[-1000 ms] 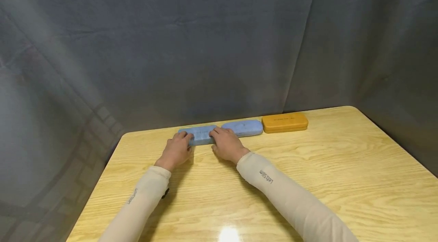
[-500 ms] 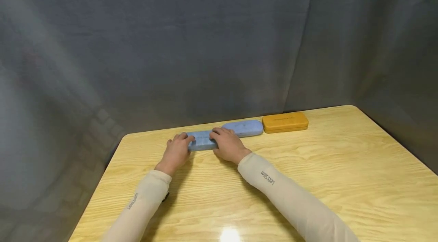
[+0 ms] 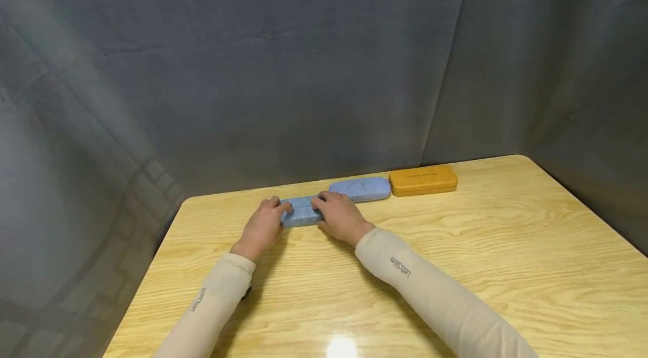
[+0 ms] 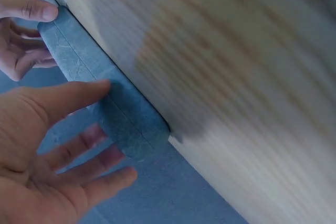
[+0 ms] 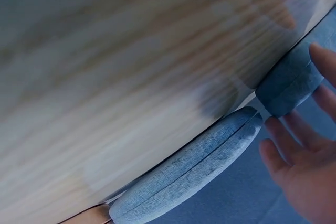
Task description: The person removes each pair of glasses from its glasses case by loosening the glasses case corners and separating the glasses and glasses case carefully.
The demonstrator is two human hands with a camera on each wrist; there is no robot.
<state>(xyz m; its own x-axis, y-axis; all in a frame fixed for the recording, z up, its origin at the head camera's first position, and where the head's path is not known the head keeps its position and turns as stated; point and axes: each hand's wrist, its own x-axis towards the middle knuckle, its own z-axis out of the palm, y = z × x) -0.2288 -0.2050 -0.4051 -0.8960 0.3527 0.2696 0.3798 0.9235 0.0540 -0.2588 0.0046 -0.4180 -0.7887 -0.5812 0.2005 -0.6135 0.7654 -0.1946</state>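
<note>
A grey-blue glasses case lies lengthwise on the table, held at both ends. The left hand grips its left end; in the left wrist view that thumb presses the near side of the case, with the fingers on the far side. At the other end the right hand holds it between thumb and fingers. Just behind and right of that hand sits a lighter blue glasses case with rounded ends; the right wrist view shows a small gap between the two blue cases.
An orange glasses case stands at the right end of the row, beside the lighter blue one. The wooden table ends just behind the cases, where a dark grey curtain hangs.
The grey-blue case has slid toward the person and slightly right, out from the back edge, with both hands on it. The lighter blue and orange cases have stayed put.
</note>
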